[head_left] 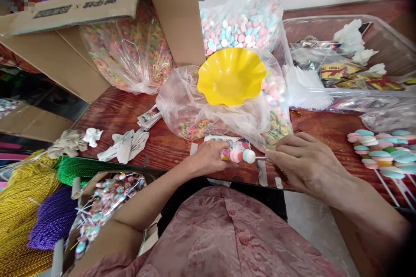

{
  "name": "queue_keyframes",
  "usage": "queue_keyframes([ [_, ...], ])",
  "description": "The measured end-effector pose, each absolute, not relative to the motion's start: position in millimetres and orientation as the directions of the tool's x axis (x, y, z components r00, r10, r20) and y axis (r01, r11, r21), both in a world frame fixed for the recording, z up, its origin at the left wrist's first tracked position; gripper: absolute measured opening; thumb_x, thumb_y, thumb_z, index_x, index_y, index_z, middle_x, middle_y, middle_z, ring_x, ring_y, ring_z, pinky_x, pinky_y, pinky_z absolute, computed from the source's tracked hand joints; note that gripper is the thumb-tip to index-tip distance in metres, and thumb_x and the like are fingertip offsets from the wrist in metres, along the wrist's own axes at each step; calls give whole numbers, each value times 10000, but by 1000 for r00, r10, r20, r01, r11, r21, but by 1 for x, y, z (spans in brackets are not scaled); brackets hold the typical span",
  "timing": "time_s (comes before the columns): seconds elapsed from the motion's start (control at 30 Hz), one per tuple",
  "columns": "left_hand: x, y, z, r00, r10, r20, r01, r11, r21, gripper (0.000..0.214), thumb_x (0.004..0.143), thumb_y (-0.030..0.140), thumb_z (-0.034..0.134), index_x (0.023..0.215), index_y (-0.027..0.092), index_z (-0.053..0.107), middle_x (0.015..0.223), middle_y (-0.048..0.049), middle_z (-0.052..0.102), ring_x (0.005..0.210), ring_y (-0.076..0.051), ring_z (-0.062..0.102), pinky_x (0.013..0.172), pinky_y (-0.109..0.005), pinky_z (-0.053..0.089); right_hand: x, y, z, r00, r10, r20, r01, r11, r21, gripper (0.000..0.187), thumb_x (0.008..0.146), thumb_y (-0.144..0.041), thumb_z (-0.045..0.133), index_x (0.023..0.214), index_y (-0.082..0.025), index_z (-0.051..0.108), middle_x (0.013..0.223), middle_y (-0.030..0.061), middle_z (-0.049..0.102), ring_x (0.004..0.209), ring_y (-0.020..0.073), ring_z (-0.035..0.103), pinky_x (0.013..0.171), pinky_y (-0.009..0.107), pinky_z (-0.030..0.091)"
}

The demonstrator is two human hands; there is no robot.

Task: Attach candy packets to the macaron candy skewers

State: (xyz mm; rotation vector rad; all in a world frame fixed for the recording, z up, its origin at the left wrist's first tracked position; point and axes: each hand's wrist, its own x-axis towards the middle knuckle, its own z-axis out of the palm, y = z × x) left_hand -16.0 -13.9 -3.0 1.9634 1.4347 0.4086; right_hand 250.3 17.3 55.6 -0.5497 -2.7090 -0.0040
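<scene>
Pink blouse nearest; below the yellow plastic bowl my left hand pinched the crosswise white candy stick by its sweets, right hand by its bare end.

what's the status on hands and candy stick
Left hand pinching candy pieces on white stick. Right hand gripping stick's other end. Yellow bowl behind, apart from hands.

I wear a dusty-pink top of textured, patterned fabric with matching round buttons down the front, my forearms bare.
</scene>
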Motion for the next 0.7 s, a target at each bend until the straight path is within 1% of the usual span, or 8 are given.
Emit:
queue_keyframes([
  [0.1, -19, -13, -4, 341, 926, -162, 616, -91, 782, 345, 735, 513, 737, 778, 176, 676, 703, 31, 582, 692, -133, 517, 623, -233, 362, 252, 15, 52, -832, 333, 443, 359, 933, -27, 191, 904, -129, 495, 987, -219, 642, 855, 21, 692, 834, 185, 601, 761, 358, 398],
  [0.17, -20, -13, -4, 344, 919, -190, 559, -38, 828, 376, 702, 526, 758, 775, 166, 680, 710, 34, 564, 699, -128, 504, 632, -227, 377, 254, 13, 48, -816, 333, 472, 361, 932, -33, 188, 898, -137, 534, 1017, -234, 644, 858, 13, 700, 877, 197, 619, 788, 374, 402],
  [0.33, -19, -14, -3, 442, 856, -267, 421, 65, 905, 384, 640, 484, 814, 776, 154, 673, 694, 45, 532, 686, -118, 488, 638, -225, 386, 252, 12, 46, -809, 301, 504, 331, 943, -31, 202, 900, -177, 571, 1070, -259, 641, 852, 2, 715, 931, 218, 632, 831, 406, 409],
  [0.4, -18, -14, -2, 477, 836, -271, 414, 59, 908, 380, 635, 475, 822, 780, 156, 674, 680, 51, 526, 673, -116, 486, 633, -224, 377, 248, 12, 49, -812, 287, 509, 317, 948, -30, 189, 907, -177, 555, 1061, -252, 638, 840, 5, 711, 910, 213, 628, 821, 403, 411],
  [0.5, -16, -15, 0, 480, 844, -238, 532, -65, 844, 331, 664, 441, 813, 775, 166, 665, 677, 43, 544, 665, -124, 493, 624, -229, 359, 243, 13, 51, -835, 292, 466, 324, 946, -11, 157, 911, -151, 519, 991, -225, 632, 802, 14, 690, 818, 192, 609, 761, 376, 391],
  [0.6, -15, -17, 1, 467, 864, -188, 677, -213, 705, 277, 694, 388, 801, 781, 179, 642, 708, 16, 591, 675, -148, 516, 621, -245, 346, 244, 18, 48, -862, 350, 366, 383, 924, 17, 166, 905, -120, 486, 927, -206, 627, 763, 17, 662, 732, 176, 572, 706, 353, 342],
  [0.67, -15, -18, 0, 465, 871, -159, 717, -265, 645, 244, 713, 346, 789, 799, 182, 630, 753, -3, 619, 698, -161, 531, 628, -254, 342, 245, 21, 44, -865, 382, 326, 409, 912, 16, 204, 894, -91, 462, 926, -202, 629, 751, 16, 652, 708, 168, 557, 694, 338, 319],
  [0.7, -15, -18, 0, 465, 873, -148, 720, -275, 637, 233, 722, 332, 783, 802, 181, 624, 765, -7, 623, 704, -162, 532, 630, -256, 340, 246, 23, 43, -867, 382, 319, 408, 913, 19, 224, 888, -76, 449, 930, -200, 630, 747, 16, 648, 700, 165, 551, 691, 332, 312],
])
